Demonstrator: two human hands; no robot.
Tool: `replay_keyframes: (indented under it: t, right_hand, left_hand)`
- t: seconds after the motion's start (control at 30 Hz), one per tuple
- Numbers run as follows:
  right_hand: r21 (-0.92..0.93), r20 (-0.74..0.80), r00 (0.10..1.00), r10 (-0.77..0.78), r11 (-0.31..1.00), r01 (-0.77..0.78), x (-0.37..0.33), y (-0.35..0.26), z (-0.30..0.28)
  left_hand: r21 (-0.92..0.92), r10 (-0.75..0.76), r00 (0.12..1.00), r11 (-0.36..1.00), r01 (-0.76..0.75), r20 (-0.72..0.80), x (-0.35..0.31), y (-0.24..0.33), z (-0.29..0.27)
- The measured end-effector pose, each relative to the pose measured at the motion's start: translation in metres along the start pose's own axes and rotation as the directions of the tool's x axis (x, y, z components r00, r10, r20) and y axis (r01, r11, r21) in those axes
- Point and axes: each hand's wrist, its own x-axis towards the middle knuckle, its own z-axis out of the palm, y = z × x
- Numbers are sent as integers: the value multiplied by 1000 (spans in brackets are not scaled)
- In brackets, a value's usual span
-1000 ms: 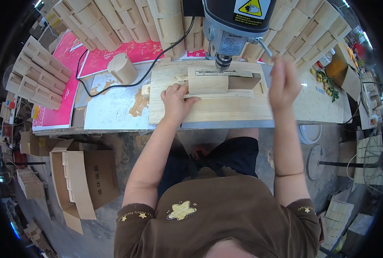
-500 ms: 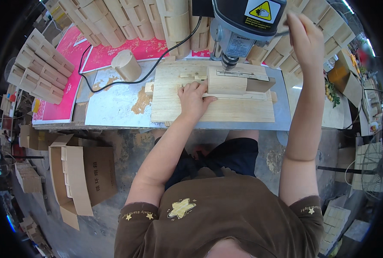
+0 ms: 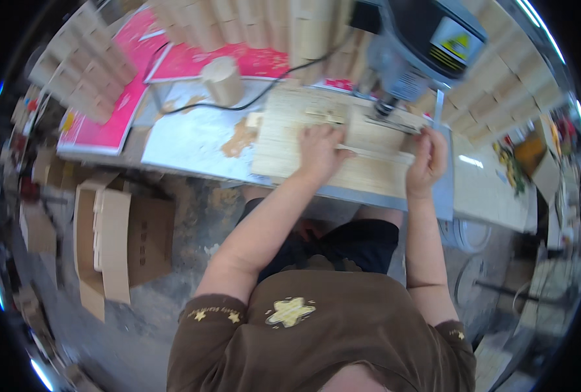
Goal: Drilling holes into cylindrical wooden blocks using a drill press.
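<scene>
Chuck (image 3: 386, 106) blurred. Left hand (image 3: 321, 154) palm-down at block (image 3: 374, 136), right hand (image 3: 427, 163) curled by lever (image 3: 439, 108); can't tell either grip.

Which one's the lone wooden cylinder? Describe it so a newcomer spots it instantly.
From the drill press, follow the black cable left across the workbench. Just beyond the cable, a pale wooden cylinder stands upright. Unlike the stacked wooden pieces behind it, it stands alone, its round top bare.

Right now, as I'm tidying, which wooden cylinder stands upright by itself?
The short cylinder beside the black cable; the others are stacked, except the piece lying under the drill.
</scene>
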Motion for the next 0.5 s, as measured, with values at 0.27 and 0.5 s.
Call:
replay_keyframes:
  t: [0.27, 0.5]
  right_hand:
    - [46, 59, 996, 69, 996, -72, -3, 30, -32]
    - [-327, 116, 945, 305, 910, -254, 178, 21, -48]
  left_hand:
    - [-17, -38, 999, 999, 38, 5, -1, 6, 17]
    - [-31, -70, 998, 997, 70, -8, -6, 2, 12]
